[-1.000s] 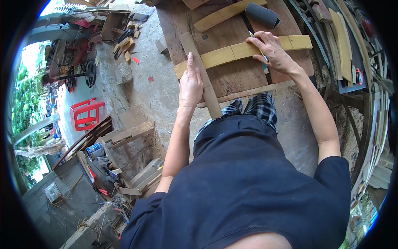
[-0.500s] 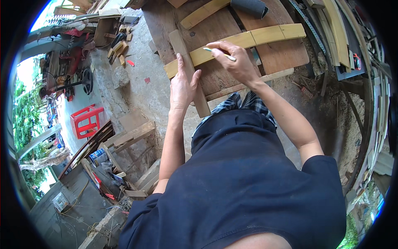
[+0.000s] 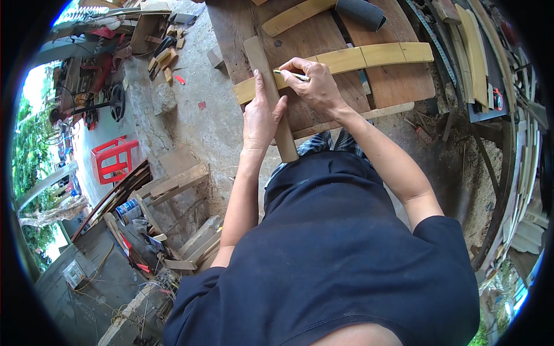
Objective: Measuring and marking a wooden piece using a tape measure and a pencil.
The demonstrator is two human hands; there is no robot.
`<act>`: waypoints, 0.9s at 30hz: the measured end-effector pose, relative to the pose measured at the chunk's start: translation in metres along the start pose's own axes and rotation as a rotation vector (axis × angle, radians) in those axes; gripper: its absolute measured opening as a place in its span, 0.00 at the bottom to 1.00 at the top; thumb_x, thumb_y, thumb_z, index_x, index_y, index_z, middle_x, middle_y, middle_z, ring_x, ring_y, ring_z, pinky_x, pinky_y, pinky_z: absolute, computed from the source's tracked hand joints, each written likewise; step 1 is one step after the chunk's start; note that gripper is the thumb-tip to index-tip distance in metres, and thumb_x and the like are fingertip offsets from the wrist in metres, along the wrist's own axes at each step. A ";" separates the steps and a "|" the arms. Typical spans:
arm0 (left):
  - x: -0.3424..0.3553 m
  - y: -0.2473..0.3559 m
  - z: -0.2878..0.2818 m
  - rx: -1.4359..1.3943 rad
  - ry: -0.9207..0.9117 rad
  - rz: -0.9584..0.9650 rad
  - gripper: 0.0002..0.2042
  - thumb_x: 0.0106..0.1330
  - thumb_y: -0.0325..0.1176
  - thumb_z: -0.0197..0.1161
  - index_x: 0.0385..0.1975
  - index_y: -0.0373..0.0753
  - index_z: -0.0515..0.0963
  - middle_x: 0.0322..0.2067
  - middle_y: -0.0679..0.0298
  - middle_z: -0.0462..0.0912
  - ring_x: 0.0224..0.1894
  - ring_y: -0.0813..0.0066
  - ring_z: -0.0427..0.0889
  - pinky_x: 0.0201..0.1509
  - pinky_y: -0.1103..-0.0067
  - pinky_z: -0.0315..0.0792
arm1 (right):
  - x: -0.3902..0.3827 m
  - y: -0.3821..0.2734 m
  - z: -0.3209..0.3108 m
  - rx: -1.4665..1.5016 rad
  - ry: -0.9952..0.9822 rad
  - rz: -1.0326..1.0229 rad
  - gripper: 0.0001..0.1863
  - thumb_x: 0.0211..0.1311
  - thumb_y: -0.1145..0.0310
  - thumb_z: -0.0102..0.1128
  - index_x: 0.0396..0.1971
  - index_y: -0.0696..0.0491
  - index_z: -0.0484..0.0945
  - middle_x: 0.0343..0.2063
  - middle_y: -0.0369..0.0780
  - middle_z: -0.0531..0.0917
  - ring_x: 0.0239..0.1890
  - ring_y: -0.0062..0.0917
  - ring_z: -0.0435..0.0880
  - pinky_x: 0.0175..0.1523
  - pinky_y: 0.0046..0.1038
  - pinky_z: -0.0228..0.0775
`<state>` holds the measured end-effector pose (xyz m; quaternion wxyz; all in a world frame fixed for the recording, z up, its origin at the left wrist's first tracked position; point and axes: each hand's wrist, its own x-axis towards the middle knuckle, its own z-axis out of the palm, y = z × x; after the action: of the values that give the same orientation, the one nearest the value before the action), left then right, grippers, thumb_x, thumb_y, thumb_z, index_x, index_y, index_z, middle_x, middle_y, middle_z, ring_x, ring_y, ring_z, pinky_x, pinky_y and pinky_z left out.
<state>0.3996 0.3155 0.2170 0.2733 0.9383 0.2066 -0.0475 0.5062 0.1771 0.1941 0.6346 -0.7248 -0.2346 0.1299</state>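
A curved pale-yellow board (image 3: 346,60) with dark cross lines lies across the brown wooden bench top (image 3: 323,40). Over its left part a straight wooden strip (image 3: 285,138) is laid crosswise, its near end jutting past the bench edge. My left hand (image 3: 262,120) holds this strip, index finger stretched along it and thumb at its right side. Pinched in my right hand (image 3: 316,87) is a pencil (image 3: 298,75), its tip close to the strip's right edge above the curved board. The contact at the tip is too small to make out.
Another curved board (image 3: 297,17) and a dark grey roll (image 3: 362,12) lie farther back on the bench. Left on the floor are wood offcuts (image 3: 167,59) and a red plastic stool (image 3: 115,160). Long timber strips (image 3: 474,57) are stacked at the right.
My right hand with the pencil has moved left along the curved board, up to the strip. My left hand stays on the strip. The whole view has shifted slightly.
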 end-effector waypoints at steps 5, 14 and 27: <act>0.000 0.000 0.000 0.010 -0.003 -0.003 0.46 0.70 0.43 0.67 0.80 0.39 0.44 0.45 0.35 0.85 0.48 0.39 0.86 0.54 0.59 0.80 | 0.001 0.001 0.003 -0.074 0.000 0.012 0.14 0.70 0.63 0.62 0.42 0.59 0.86 0.35 0.48 0.89 0.36 0.35 0.91 0.43 0.32 0.81; 0.000 -0.001 -0.001 0.000 -0.015 0.012 0.47 0.70 0.43 0.68 0.80 0.38 0.44 0.45 0.36 0.85 0.48 0.40 0.87 0.53 0.59 0.81 | -0.014 -0.009 -0.009 -0.117 -0.137 0.008 0.14 0.68 0.64 0.61 0.40 0.60 0.85 0.35 0.49 0.89 0.37 0.38 0.90 0.44 0.33 0.81; 0.000 -0.005 0.000 0.008 0.010 0.039 0.48 0.68 0.42 0.70 0.80 0.38 0.43 0.43 0.38 0.85 0.46 0.42 0.87 0.51 0.59 0.82 | -0.011 -0.012 -0.017 -0.100 -0.262 0.068 0.15 0.67 0.62 0.62 0.40 0.61 0.86 0.34 0.49 0.89 0.38 0.36 0.90 0.46 0.32 0.80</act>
<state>0.3975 0.3193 0.2148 0.2695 0.9434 0.1895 -0.0386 0.5032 0.1583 0.2072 0.5569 -0.7399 -0.2971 0.2328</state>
